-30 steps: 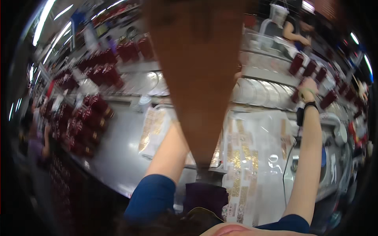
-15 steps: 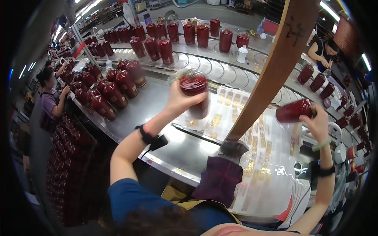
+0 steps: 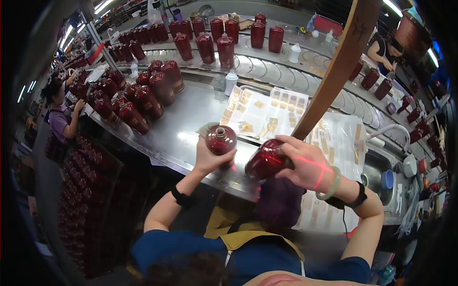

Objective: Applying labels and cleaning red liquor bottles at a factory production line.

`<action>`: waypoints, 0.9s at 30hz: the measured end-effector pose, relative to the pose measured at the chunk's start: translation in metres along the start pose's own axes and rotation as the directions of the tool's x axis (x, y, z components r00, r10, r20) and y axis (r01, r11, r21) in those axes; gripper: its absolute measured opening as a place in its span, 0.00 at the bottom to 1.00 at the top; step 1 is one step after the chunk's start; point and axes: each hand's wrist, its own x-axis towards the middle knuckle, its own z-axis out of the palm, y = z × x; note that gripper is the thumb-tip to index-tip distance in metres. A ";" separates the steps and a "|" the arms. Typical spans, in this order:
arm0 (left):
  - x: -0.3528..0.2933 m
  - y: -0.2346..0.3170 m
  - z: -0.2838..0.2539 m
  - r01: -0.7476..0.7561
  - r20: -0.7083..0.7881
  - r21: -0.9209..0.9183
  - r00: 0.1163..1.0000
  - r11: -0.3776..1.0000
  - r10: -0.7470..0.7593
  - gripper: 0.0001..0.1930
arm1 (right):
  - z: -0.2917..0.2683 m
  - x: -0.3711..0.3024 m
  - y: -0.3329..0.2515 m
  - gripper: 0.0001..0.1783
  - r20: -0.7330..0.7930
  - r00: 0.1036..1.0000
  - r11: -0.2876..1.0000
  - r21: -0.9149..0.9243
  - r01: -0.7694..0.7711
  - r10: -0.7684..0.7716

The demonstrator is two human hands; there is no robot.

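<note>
In my left hand (image 3: pixel 208 157) is a dark red glass bottle (image 3: pixel 222 139), its bare neck turned up toward me; the fingers wrap its side. A greyish cloth-like scrap (image 3: pixel 207 128) shows behind those fingers. My right hand (image 3: pixel 307 162) grips a second red bottle (image 3: pixel 265 160), which lies tilted with its base toward the left one and its neck end hidden by the hand. Both bottles are over the front edge of the metal table (image 3: pixel 191 109), a small gap between them. Red light lines cross my right wrist. Beneath the right bottle bulges a dark purple cloth (image 3: pixel 279 202).
Several red bottles (image 3: pixel 148 102) stand grouped on the left of the table. Sheets of gold labels (image 3: pixel 288 107) lie ahead, beside a slanting wooden post (image 3: pixel 336 71). Beyond runs a plated conveyor (image 3: pixel 267 71) with more bottles. A sink (image 3: pixel 379 176) is at right; co-workers sit at both sides.
Both hands have come down and closer together with their bottles. The right bottle moved far left from beyond the post; the left one swung nearer me, its neck now toward me.
</note>
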 end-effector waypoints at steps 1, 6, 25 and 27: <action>-0.002 -0.001 0.002 0.010 -0.028 0.005 1.000 1.000 -0.010 0.47 | 0.010 0.009 0.000 0.30 0.012 0.999 0.998 -0.053 0.046 -0.045; -0.009 -0.016 0.006 0.069 0.054 -0.100 0.996 0.993 -0.064 0.55 | 0.029 0.025 0.008 0.27 0.047 0.989 0.972 -0.180 0.149 -0.142; 0.366 -0.064 -0.121 -0.097 -0.157 0.726 0.941 0.681 0.301 0.51 | -0.081 0.242 0.204 0.33 -0.342 0.925 0.970 -0.223 0.094 -0.168; 0.404 -0.096 -0.098 0.010 -0.233 0.671 0.952 0.741 0.198 0.58 | -0.059 0.281 0.220 0.35 -0.223 0.962 0.958 -0.270 0.095 -0.158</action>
